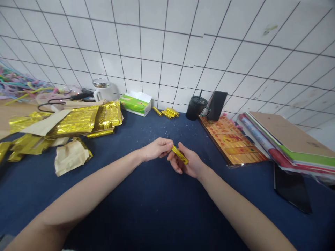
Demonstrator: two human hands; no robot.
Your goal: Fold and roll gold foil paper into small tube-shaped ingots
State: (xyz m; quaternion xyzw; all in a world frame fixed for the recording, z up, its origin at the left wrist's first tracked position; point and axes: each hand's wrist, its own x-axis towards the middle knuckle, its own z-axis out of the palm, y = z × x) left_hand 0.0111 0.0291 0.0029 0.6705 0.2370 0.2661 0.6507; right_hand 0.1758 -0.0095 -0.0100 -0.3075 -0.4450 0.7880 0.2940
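A narrow roll of gold foil paper [180, 154] is held between my two hands above the dark blue table [146, 202]. My left hand [157, 149] pinches its upper end between thumb and fingers. Along its lower part, my right hand [187, 161] cradles the roll with curled fingers, the thumb raised beside it. Several finished-looking gold rolls [170, 113] lie by the wall, beyond my hands. On the left is a pile of gold foil sheets [75, 122], with a crumpled, paper-backed piece [72, 157] in front of it.
Along the wall stand a white mug [103, 92], a green tissue box [136, 104], a black cup with straw [195, 107] and an upright phone [217, 104]. At right are orange printed packets [232, 139], a stack of notebooks [295, 139] and a black flat device [291, 188].
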